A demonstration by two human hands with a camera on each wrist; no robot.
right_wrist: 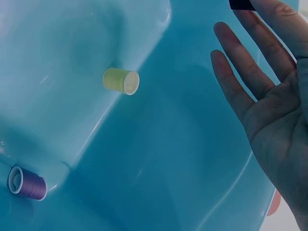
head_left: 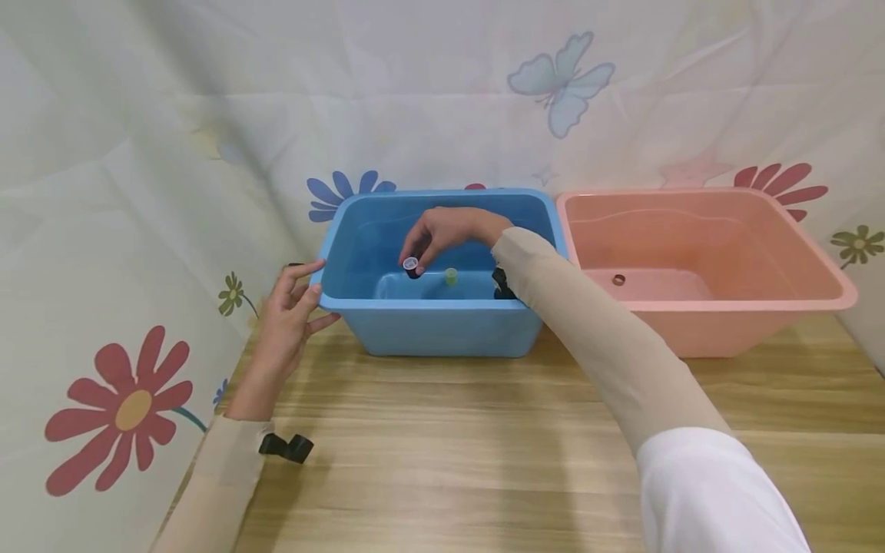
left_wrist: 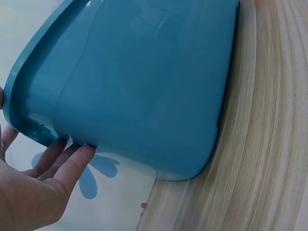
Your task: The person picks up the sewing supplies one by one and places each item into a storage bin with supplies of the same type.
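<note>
Over the inside of the blue tub (head_left: 442,330), my right hand (head_left: 448,227) pinches a dark spool of thread (head_left: 413,271) between thumb and fingertips. The spool's white end faces up. Only a dark corner of it shows at the top of the right wrist view. Below, a pale yellow-green thread spool (right_wrist: 114,79) lies on its side in the tub, and a purple thread spool (right_wrist: 33,186) lies farther off. My left hand (head_left: 280,326) grips the tub's left rim, with fingers (left_wrist: 72,168) against the outer wall.
A pink tub (head_left: 712,307) stands right beside the blue one, with a small brown ring-shaped thing (head_left: 618,279) on its floor. Both tubs rest on a wooden table (head_left: 442,445). A patterned cloth (head_left: 429,92) hangs behind and to the left.
</note>
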